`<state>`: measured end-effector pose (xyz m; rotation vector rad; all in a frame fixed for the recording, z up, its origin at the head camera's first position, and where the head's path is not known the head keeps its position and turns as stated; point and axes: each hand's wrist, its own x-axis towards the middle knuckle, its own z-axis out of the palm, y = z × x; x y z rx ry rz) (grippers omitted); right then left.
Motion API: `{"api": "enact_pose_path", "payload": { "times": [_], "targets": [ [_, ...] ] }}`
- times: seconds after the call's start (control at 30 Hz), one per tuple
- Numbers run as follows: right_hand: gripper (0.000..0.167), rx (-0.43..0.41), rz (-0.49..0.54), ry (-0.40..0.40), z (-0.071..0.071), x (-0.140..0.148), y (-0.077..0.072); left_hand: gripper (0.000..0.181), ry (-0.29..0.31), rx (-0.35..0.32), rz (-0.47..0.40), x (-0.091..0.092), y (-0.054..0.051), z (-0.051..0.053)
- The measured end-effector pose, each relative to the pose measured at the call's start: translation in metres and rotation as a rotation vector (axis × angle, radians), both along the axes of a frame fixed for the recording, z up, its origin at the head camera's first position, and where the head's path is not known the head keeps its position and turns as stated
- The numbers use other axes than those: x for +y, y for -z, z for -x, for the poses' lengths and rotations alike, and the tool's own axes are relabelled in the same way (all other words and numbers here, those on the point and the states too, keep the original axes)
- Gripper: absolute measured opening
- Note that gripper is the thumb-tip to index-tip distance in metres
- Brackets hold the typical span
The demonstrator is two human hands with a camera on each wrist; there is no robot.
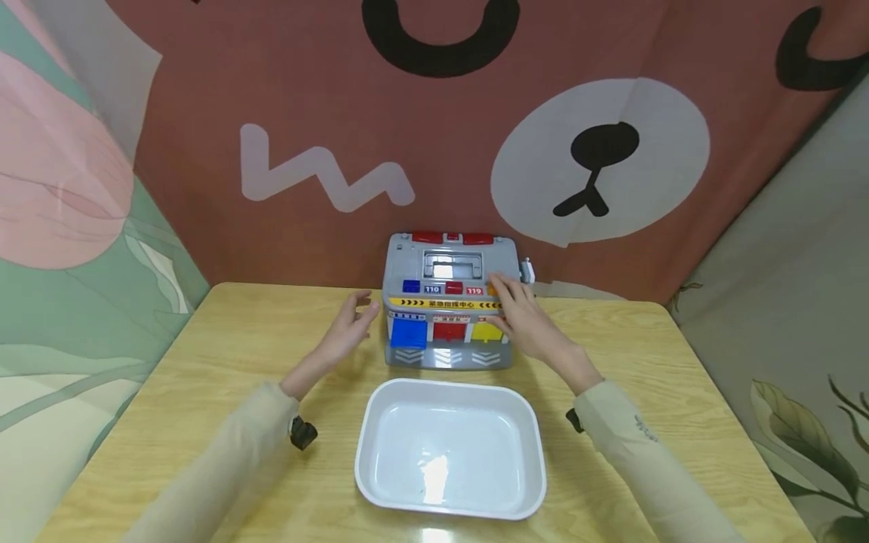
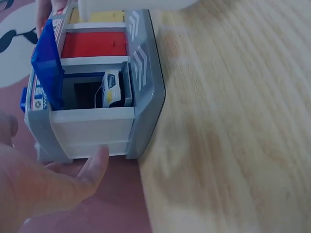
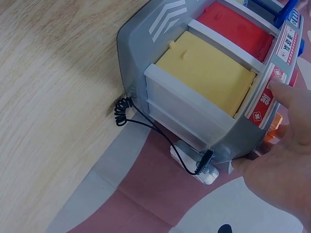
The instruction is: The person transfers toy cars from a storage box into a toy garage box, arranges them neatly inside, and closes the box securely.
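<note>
A grey toy garage (image 1: pixel 400 260) stands at the back of the table, with blue, red and yellow doors in its front. In the left wrist view the blue door (image 2: pixel 47 65) is swung up, and a small white toy car (image 2: pixel 112 88) sits inside that bay. The red door (image 2: pixel 95 44) and yellow door (image 3: pixel 206 73) are down. My right hand (image 1: pixel 532 320) grips the garage's upper right edge, thumb on the front label and fingers over the top. Beside the garage's left wall, my left hand (image 1: pixel 346 328) has loosely spread fingers; whether they touch it, I cannot tell.
A white rectangular tray (image 1: pixel 366 452) lies in front of the garage on the wooden table (image 1: pixel 265 339). From the garage's right side hangs a coiled black cord (image 3: pixel 124 110) with a white handset (image 3: pixel 189 162). A printed cloth (image 1: pixel 326 249) hangs behind the table.
</note>
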<state>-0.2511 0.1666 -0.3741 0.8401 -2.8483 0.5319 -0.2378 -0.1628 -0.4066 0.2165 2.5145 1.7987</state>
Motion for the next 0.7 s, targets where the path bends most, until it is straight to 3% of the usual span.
{"api": "enact_pose_path", "payload": {
  "times": [0.17,0.3,0.5,0.7],
  "targets": [
    [0.078,-0.008,0.004,-0.003,0.000,-0.001,0.000,0.059,-0.036,0.233,0.239,0.006,-0.007,-0.002],
    [0.077,0.001,-0.004,-0.001,0.000,0.000,-0.001,0.066,-0.012,0.346,0.360,0.018,-0.016,0.000],
    [0.079,-0.011,-0.029,0.012,0.000,0.000,-0.003,0.076,0.103,0.457,0.549,0.034,-0.026,0.005],
    [0.080,-0.013,-0.040,0.008,-0.001,-0.003,-0.004,0.086,0.190,0.499,0.775,0.044,-0.028,0.009]
  ]
}}
